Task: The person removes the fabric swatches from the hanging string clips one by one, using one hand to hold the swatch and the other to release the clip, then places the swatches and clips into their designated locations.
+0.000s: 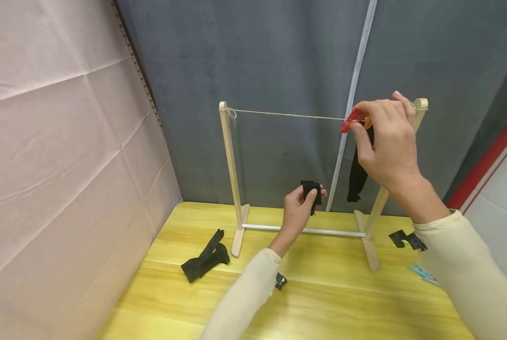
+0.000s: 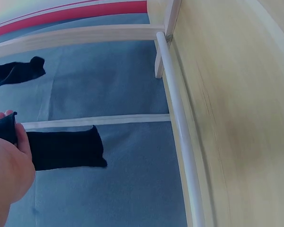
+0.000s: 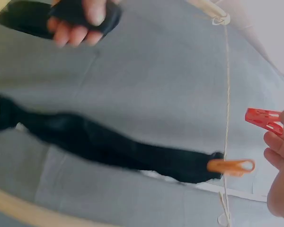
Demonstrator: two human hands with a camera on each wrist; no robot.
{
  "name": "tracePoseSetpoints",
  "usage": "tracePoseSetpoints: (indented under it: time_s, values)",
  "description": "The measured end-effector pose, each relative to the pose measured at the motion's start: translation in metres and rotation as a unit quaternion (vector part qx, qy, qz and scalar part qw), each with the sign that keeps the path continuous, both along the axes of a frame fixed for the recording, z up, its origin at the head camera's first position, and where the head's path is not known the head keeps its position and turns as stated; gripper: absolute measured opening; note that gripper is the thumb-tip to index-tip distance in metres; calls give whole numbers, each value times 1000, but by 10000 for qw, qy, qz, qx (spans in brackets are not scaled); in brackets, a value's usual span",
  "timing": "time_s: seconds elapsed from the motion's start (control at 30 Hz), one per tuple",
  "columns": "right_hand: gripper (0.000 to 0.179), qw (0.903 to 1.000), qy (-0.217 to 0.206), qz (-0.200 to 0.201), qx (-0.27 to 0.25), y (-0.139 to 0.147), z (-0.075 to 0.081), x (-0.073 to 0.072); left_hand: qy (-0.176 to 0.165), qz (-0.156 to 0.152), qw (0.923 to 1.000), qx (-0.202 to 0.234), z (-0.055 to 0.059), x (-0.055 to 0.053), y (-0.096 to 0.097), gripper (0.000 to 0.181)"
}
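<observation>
My left hand (image 1: pixel 296 210) holds a bunched black sock (image 1: pixel 310 189) between thumb and fingers, below the string line (image 1: pixel 287 114). In the left wrist view the loose end of this sock (image 2: pixel 68 149) sticks out past the fingers. Up near the right end of the line, my right hand (image 1: pixel 389 137) pinches a red clothespin (image 1: pixel 350 122). The right wrist view shows that clothespin (image 3: pixel 262 117) apart from the string, its jaws toward it. Another black sock (image 3: pixel 99 142) hangs from the line, clipped by an orange clothespin (image 3: pixel 220 166).
A wooden post (image 1: pixel 231 170) holds the line's left end, and a white bar (image 1: pixel 257 227) joins the stand's feet. More black cloth (image 1: pixel 206 257) lies on the wooden table (image 1: pixel 321 302) at left. Light blue clothespins (image 1: pixel 421 271) and a black object (image 1: pixel 408 240) are beside the right sleeve.
</observation>
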State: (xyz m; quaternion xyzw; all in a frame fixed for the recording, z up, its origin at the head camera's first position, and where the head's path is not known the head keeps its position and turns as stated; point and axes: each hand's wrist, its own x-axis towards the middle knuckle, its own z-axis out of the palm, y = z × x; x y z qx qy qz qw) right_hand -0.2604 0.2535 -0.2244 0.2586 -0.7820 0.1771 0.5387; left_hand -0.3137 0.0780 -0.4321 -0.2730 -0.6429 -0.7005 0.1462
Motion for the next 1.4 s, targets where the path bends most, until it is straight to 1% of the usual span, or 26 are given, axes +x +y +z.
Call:
tracePoseSetpoints:
  time_s: [0.17, 0.27, 0.47, 0.63, 0.73, 0.8, 0.87, 0.93, 0.97, 1.03, 1.13, 1.27, 1.33, 1.4]
  values:
    - [39, 10000, 85, 6, -18, 12, -11, 6, 4, 79, 9998, 167, 1, 0, -12, 27]
    - [43, 9999, 97, 85, 9, 20, -21, 10, -93, 133, 9998, 148, 1, 3, -21, 25]
    - [51, 9998, 42, 132, 106, 45, -44, 14, -289, -32, 9995, -103, -3, 10, -44, 25]
    - [55, 9998, 70, 100, 162, 69, -72, 9, -386, -113, 9991, -121, -7, 14, -64, 27]
    - [56, 9996, 137, 81, 227, 85, -95, 6, -566, -133, 9982, -119, -8, 16, -80, 28]
    - [57, 9993, 78, 61, 374, 95, -112, 5, -720, -182, 9972, -40, -9, 18, -93, 28]
    - [59, 9985, -77, 55, 543, 104, -129, 6, -870, -208, 9960, 6, -11, 20, -107, 28]
    - [60, 9968, -336, -30, 728, 114, -146, 8, -999, -266, 9946, -11, -14, 22, -123, 28]
    - [58, 9955, -488, -96, 805, 120, -154, 9, -1057, -294, 9940, -48, -17, 23, -131, 28]
    - [48, 9926, -790, -270, 881, 131, -166, 14, -1180, -340, 9922, -192, -21, 25, -145, 28]
    - [32, 9878, -1107, -522, 962, 148, -181, 21, -1315, -347, 9895, -489, -28, 26, -165, 29]
    - [23, 9813, -1491, -816, 904, 168, -197, 27, -1282, -261, 9875, -884, -34, 27, -195, 32]
    - [19, 9754, -1788, -977, 843, 177, -204, 29, -1287, -213, 9862, -1020, -36, 27, -212, 32]
    - [16, 9663, -2169, -1141, 783, 184, -209, 33, -1424, -125, 9837, -1095, -38, 28, -229, 33]
